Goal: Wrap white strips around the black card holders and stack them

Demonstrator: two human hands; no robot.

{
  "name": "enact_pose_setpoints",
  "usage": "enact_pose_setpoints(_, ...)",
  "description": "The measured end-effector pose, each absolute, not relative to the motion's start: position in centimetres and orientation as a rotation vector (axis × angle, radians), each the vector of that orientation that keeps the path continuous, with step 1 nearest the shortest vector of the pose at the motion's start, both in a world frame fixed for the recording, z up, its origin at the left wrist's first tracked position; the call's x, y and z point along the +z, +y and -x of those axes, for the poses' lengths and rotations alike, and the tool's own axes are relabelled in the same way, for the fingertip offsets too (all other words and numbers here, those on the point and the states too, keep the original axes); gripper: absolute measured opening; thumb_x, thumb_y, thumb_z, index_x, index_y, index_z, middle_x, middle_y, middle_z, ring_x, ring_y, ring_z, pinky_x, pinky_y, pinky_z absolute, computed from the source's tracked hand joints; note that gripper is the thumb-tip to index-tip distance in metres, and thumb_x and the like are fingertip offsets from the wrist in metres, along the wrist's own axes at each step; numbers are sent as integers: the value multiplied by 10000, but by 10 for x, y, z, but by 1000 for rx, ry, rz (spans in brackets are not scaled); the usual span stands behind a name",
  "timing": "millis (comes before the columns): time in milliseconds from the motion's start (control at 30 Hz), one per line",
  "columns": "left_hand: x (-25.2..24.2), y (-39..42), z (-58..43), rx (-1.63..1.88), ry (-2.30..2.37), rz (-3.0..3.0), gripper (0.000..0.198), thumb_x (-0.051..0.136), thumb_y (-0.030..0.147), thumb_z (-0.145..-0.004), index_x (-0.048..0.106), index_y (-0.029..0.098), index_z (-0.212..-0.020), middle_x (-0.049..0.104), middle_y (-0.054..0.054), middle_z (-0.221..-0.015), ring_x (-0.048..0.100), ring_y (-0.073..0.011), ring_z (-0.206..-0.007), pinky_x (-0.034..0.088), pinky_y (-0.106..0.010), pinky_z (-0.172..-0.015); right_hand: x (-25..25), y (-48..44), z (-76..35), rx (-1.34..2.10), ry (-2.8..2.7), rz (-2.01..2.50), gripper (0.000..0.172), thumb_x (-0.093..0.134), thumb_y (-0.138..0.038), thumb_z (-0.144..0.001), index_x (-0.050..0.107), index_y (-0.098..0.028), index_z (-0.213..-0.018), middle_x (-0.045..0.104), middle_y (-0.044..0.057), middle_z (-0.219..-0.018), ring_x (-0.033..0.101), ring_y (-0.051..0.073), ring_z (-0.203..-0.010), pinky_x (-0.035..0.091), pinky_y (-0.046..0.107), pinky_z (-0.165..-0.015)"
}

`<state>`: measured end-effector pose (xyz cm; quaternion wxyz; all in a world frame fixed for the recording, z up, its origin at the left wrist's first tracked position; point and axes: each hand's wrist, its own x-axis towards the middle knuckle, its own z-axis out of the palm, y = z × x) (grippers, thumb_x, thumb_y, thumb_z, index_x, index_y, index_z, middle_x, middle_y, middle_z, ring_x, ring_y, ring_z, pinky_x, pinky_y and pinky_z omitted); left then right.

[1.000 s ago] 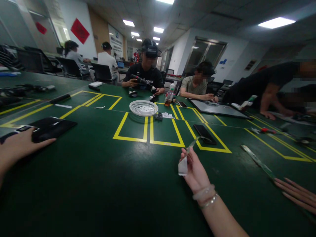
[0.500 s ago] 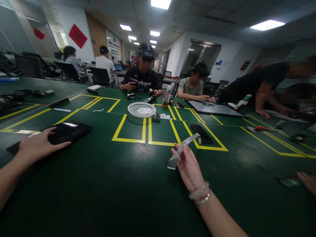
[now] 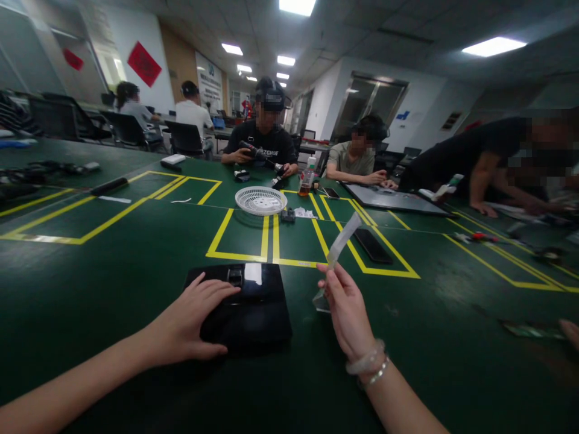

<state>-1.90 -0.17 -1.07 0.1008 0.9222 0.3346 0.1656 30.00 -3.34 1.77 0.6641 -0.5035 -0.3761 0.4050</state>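
A flat black panel (image 3: 260, 313) lies on the green table (image 3: 266, 386) in front of me, with a white label (image 3: 253, 273) and a small dark square part on its top. My left hand (image 3: 199, 313) rests on the panel's left side, fingers and thumb spread apart over it. Beside the panel, on its right, my right hand (image 3: 348, 301) pinches a strip of translucent tape (image 3: 344, 238) between thumb and fingers. The strip stands up above the fingertips, and its lower end hangs folded near the knuckles.
A white plastic basket (image 3: 261, 201) stands beyond the panel, with a small dark part (image 3: 288, 214) next to it. To the right lie a black phone-like slab (image 3: 373, 246) and a bottle (image 3: 306, 181). Yellow tape lines mark the table. Several people work around it.
The black panel has moved right with my left hand, from the far left to the middle, and turned. My right hand stays in place; the tape strip now stands more upright.
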Motion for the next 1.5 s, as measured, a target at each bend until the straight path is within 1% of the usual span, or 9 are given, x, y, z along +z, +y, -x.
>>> enact_pose_setpoints(133,-13,-3,16,452,914,-2745,950,804,453,-741,311,259,-1529,445,-142,-1453,415,-370,-1342,144,-652,-1174,12,-38,-296,727,-1198,1237,455,705,-471,-834,666,-249,-1229,655,63,-1137,617,176,-856,546,337,-759)
enact_pose_setpoints(233,-15,-5,16,499,821,-2850,943,797,429,-750,305,246,-1533,422,-144,-1473,423,-362,-1339,252,-613,-1162,11,-46,-291,545,-1512,1265,402,636,-421,-903,637,-275,-1278,620,66,-1106,615,200,-927,553,354,-783)
enact_pose_setpoints(433,-14,-26,26,859,363,-3238,497,601,217,-937,500,340,-1408,606,-8,-1312,590,-210,-1175,454,-346,-1064,10,-60,-275,201,-2100,1246,344,597,-257,-952,591,-295,-1293,685,63,-1186,634,234,-1079,448,497,-1007)
enact_pose_setpoints(533,-12,-28,25,862,456,-3238,455,564,173,-955,537,358,-1370,637,19,-1264,612,-194,-1141,481,-326,-1016,10,-65,-268,146,-2389,1278,306,580,-174,-951,639,-329,-1208,695,29,-1217,635,233,-1123,369,564,-1079)
enact_pose_setpoints(700,-8,-14,10,418,546,-3072,547,697,354,-877,545,199,-1378,588,-93,-1334,583,-288,-1172,458,-415,-1016,14,-68,-263,80,-2556,1347,290,622,-242,-929,660,-355,-1194,606,50,-1363,484,294,-1329,321,609,-1116)
enact_pose_setpoints(900,-10,-13,8,396,610,-3021,533,721,346,-859,569,216,-1353,612,-68,-1302,583,-265,-1173,399,-407,-1081,15,-69,-263,18,-2582,1343,288,619,-286,-932,645,-326,-1216,567,64,-1410,452,298,-1355,297,609,-1137)
enact_pose_setpoints(1100,-10,-7,13,251,899,-2936,904,685,568,-834,283,213,-1561,299,-114,-1561,325,-331,-1414,208,-515,-1198,15,-65,-269,-35,-2489,1312,362,574,-311,-955,575,-321,-1317,565,36,-1417,472,262,-1334,291,576,-1150)
enact_pose_setpoints(1300,-1,-4,14,250,945,-2872,839,694,571,-817,371,236,-1515,426,-83,-1493,397,-314,-1371,91,-546,-1219,18,-63,-272,-118,-2349,1277,334,539,-283,-966,593,-306,-1295,631,39,-1329,538,257,-1257,317,569,-1123)
enact_pose_setpoints(1500,13,28,59,434,1310,-2863,752,653,608,-827,465,217,-1441,506,-94,-1418,441,-336,-1320,65,-573,-1198,18,-62,-274,-172,-2297,1264,362,551,-224,-946,585,-294,-1299,634,40,-1315,552,245,-1228,339,542,-1108)
